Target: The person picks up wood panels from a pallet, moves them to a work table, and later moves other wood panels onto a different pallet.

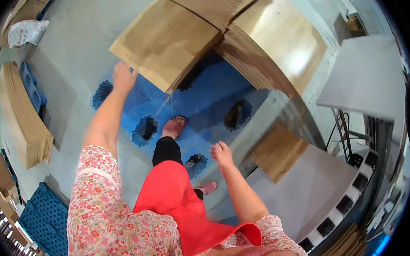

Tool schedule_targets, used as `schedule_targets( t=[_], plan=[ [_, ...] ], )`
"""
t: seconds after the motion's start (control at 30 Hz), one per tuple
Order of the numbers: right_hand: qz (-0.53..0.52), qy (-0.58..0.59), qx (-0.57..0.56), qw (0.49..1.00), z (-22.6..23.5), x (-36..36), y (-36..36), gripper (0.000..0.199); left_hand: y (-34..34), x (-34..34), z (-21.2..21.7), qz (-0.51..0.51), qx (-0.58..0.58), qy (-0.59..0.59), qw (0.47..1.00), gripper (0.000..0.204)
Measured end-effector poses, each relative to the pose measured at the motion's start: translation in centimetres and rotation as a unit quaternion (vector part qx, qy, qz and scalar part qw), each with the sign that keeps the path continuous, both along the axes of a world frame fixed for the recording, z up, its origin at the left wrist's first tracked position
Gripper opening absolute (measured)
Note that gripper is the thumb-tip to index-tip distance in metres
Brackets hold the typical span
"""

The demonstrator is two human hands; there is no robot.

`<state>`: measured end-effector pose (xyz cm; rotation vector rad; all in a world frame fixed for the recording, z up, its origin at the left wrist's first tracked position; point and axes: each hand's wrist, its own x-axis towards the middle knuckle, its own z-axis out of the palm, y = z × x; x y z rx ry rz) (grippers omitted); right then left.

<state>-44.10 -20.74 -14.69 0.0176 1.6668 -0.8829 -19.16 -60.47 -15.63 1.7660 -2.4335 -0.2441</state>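
My left hand (124, 78) is beside the left edge of a stack of thin wooden boards (165, 40), thumb apart from the fingers. I see nothing held in it, and whether it touches the stack I cannot tell. The boards rest on a blue plastic pallet (196, 105) with dark ribbed openings. My right hand (222, 154) hangs above the floor near the pallet's near edge, its fingers curled in and nothing showing in them. One of my feet, in a pink sandal (175, 125), stands on the pallet; the other is on the floor.
More board stacks (282, 37) stand behind and to the right. A loose wooden board (280, 152) lies on a grey table (309, 192) at the right. Leftward are a curved-looking board stack (21, 117), a teal pallet (45, 225) and a white bag (27, 32).
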Motion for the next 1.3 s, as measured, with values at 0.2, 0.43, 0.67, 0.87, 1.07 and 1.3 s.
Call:
schedule_targets(
  t=[0.2, 0.43, 0.67, 0.87, 1.07, 1.3],
  plan=[
    [0.018, -0.019, -0.063, 0.998, -4.6, 0.3, -20.6, 0.057, -13.6, 1.7, -7.4, -0.011, -0.092, -0.045, 0.995, 0.071],
    [-0.075, 0.013, -0.081, 0.994, -8.3, 1.4, -32.4, 0.047, -13.8, 1.3, -6.8, 0.074, -0.045, -0.087, 0.992, 0.089],
    [-0.120, 0.004, -0.134, 0.984, -9.0, -0.3, -28.0, 0.048, -3.6, 3.9, -5.5, 0.127, 0.074, -0.067, 0.987, 0.083],
    [-0.049, 0.043, -0.039, 0.997, -7.7, 0.6, -21.5, 0.057, 1.6, 8.4, -5.3, 0.170, 0.334, 0.213, 0.902, 0.073],
    [-0.069, 0.078, -0.093, 0.990, -2.5, 0.5, -15.8, 0.041, 7.1, 9.3, -0.1, 0.188, 0.456, 0.297, 0.817, 0.062],
    [-0.070, 0.168, -0.058, 0.982, 6.3, 2.8, -5.0, 0.043, 16.5, 9.7, 10.6, 0.171, 0.456, 0.310, 0.817, 0.045]
  ],
)
